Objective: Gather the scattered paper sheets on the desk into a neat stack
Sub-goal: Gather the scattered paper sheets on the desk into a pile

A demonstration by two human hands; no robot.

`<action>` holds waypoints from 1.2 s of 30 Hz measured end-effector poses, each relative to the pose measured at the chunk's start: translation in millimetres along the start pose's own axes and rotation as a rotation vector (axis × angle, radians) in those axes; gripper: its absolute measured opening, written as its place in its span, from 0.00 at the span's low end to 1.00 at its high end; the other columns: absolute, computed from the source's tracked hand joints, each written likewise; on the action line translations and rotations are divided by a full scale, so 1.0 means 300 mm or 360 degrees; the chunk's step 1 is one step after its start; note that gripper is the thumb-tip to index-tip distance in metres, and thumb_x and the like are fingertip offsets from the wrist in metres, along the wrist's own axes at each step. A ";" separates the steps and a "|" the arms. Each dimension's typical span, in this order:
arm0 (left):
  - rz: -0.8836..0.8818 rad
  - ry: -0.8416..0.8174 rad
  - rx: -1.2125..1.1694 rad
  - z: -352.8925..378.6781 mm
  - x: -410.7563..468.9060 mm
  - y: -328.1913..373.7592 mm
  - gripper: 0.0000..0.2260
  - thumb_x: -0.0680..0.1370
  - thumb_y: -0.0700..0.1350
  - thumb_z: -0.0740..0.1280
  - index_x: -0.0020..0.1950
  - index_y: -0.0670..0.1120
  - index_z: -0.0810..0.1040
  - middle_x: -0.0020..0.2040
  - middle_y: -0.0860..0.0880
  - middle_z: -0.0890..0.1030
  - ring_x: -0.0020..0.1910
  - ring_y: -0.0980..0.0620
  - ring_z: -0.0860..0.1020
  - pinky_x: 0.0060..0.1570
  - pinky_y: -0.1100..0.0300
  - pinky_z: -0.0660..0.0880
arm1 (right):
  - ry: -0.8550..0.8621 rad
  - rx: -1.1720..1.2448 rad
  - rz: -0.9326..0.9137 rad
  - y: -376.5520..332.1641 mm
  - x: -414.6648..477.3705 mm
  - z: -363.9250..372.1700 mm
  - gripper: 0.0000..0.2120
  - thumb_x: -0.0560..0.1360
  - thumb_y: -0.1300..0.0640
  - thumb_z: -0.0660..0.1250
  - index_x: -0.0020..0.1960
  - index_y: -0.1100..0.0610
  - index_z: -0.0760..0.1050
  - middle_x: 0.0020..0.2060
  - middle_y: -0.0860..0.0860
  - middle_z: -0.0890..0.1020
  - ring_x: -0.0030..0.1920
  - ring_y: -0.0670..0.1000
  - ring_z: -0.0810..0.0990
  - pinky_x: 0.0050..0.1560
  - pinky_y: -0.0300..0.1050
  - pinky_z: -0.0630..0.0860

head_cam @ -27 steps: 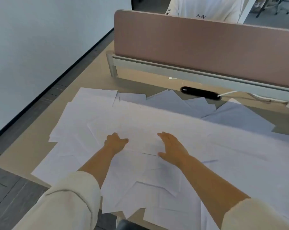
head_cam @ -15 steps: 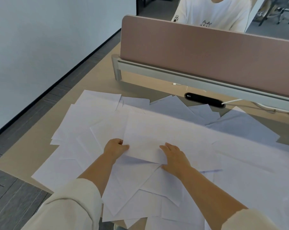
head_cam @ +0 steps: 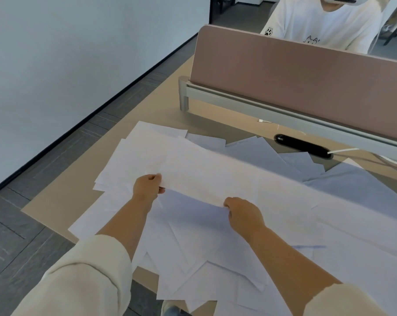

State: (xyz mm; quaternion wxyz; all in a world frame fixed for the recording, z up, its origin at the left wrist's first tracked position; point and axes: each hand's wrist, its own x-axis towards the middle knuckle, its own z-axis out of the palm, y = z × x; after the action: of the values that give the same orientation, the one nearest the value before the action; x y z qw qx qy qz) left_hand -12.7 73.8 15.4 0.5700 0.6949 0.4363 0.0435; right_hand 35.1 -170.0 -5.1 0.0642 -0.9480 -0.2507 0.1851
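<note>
Across the tan desk [head_cam: 156, 115], white paper sheets [head_cam: 204, 236] lie scattered and overlapping. My left hand [head_cam: 147, 187] pinches the top sheet [head_cam: 204, 179] at its left corner; my right hand [head_cam: 243, 213] pinches its near edge, slightly raised.

One left hand [head_cam: 147, 187] and one right hand [head_cam: 244, 212]; the paper sheets [head_cam: 215, 179] overlap too much to count, well over a dozen. Toward one o'clock: one divider panel [head_cam: 307, 71], one black cable port [head_cam: 303, 145], one white cable [head_cam: 343, 151].
</note>
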 end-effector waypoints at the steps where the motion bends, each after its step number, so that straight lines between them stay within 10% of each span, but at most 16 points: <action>1: -0.0058 0.0012 -0.0060 -0.007 0.001 -0.007 0.13 0.82 0.48 0.56 0.43 0.44 0.75 0.38 0.48 0.78 0.35 0.53 0.76 0.37 0.61 0.71 | 0.0003 0.0002 -0.0008 -0.013 0.004 0.001 0.17 0.77 0.65 0.55 0.62 0.55 0.71 0.58 0.53 0.78 0.57 0.55 0.76 0.51 0.45 0.72; 7: -0.0270 -0.0009 0.0148 -0.042 -0.010 -0.071 0.28 0.82 0.58 0.49 0.66 0.37 0.71 0.57 0.40 0.74 0.55 0.41 0.73 0.58 0.51 0.70 | 0.0040 0.0162 -0.0156 -0.107 0.012 -0.015 0.22 0.80 0.61 0.53 0.74 0.52 0.61 0.61 0.53 0.78 0.60 0.55 0.76 0.58 0.44 0.71; 14: -0.0473 -0.0154 -0.0052 -0.039 -0.062 -0.114 0.23 0.81 0.56 0.52 0.69 0.42 0.66 0.60 0.44 0.73 0.50 0.47 0.76 0.46 0.55 0.74 | -0.0160 0.0195 -0.0433 -0.269 -0.014 0.086 0.23 0.81 0.60 0.52 0.75 0.52 0.58 0.70 0.52 0.68 0.66 0.55 0.71 0.65 0.45 0.68; 20: -0.0460 -0.0224 -0.0194 -0.035 -0.070 -0.122 0.11 0.81 0.51 0.56 0.54 0.44 0.71 0.47 0.47 0.76 0.48 0.47 0.78 0.52 0.52 0.74 | -0.0364 0.0013 -0.0442 -0.315 -0.001 0.142 0.26 0.80 0.61 0.52 0.77 0.50 0.53 0.77 0.47 0.50 0.67 0.58 0.71 0.64 0.48 0.70; 31: -0.0254 -0.0245 0.0004 -0.014 -0.048 -0.177 0.07 0.77 0.39 0.65 0.39 0.46 0.77 0.36 0.48 0.79 0.35 0.54 0.76 0.34 0.65 0.70 | -0.0383 0.0054 -0.0431 -0.330 0.004 0.117 0.38 0.74 0.36 0.60 0.76 0.53 0.53 0.75 0.47 0.56 0.71 0.52 0.65 0.67 0.48 0.67; 36: -0.0265 -0.0222 0.0041 -0.033 -0.057 -0.152 0.08 0.75 0.38 0.65 0.35 0.43 0.76 0.33 0.47 0.78 0.34 0.52 0.74 0.33 0.64 0.69 | -0.0155 0.0068 -0.0359 -0.382 0.014 0.100 0.25 0.77 0.51 0.61 0.71 0.55 0.59 0.64 0.52 0.66 0.61 0.53 0.70 0.54 0.44 0.73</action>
State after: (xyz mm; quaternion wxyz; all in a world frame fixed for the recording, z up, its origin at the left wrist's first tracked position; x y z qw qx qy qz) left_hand -54.2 68.7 -11.4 0.5916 0.6648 0.4523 -0.0582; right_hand -24.8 -67.9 -9.6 0.0925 -0.9021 -0.3545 0.2278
